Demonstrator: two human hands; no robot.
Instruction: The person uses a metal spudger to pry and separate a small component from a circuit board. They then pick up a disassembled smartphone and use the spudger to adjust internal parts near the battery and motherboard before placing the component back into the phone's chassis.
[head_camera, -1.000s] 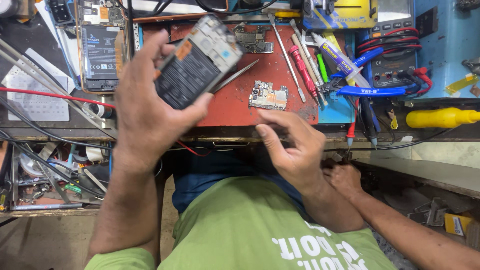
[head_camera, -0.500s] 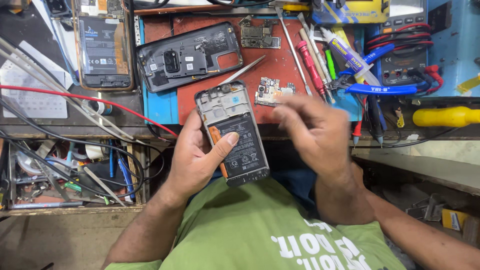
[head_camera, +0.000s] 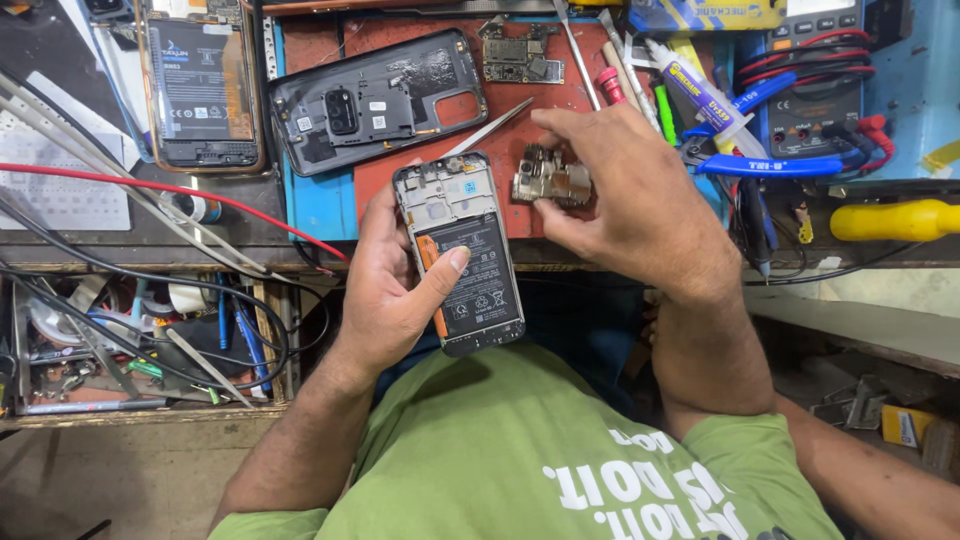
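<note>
The left hand (head_camera: 395, 290) grips an opened black phone with exposed battery (head_camera: 462, 255). The right hand (head_camera: 625, 200) pinches a small metal-shielded circuit board (head_camera: 550, 180) above the red-matted bench (head_camera: 420, 180). It seems the fitting step; the next move needs careful alignment.

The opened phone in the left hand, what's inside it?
Inside the opened phone a black battery fills the lower part, bare frame above. The left hand thumb covers part of the battery; anything beneath the battery is hidden.
</note>
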